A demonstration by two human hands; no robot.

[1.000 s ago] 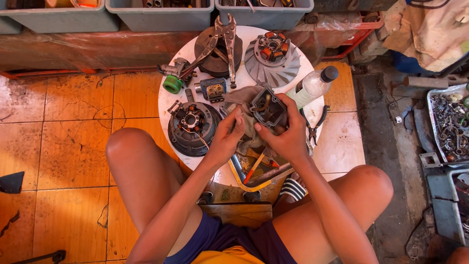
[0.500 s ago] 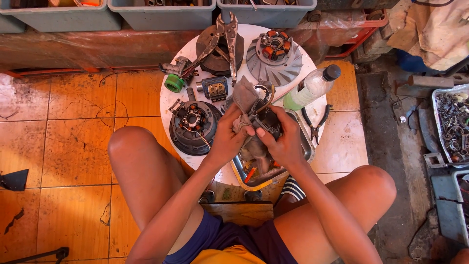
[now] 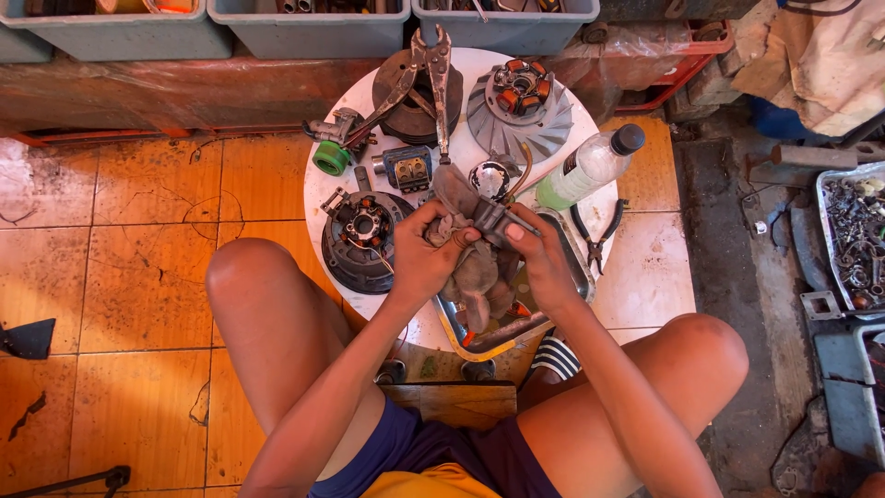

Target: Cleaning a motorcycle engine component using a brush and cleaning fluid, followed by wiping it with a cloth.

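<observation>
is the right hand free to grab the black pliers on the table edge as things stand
Probably not at once. The right hand is gripping a small dark part wrapped in a grey rag, which the left hand also holds. The pliers lie just beside it, uncovered, so the path looks open once it lets go.

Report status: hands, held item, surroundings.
Left hand and right hand both closed on a dirty rag wrapped round a dark metal part. Held above tool tray. Stator beside left hand, untouched.

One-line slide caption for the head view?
Both hands, left hand and right hand, hold a small dark part in a grey rag over a round white table.
</observation>
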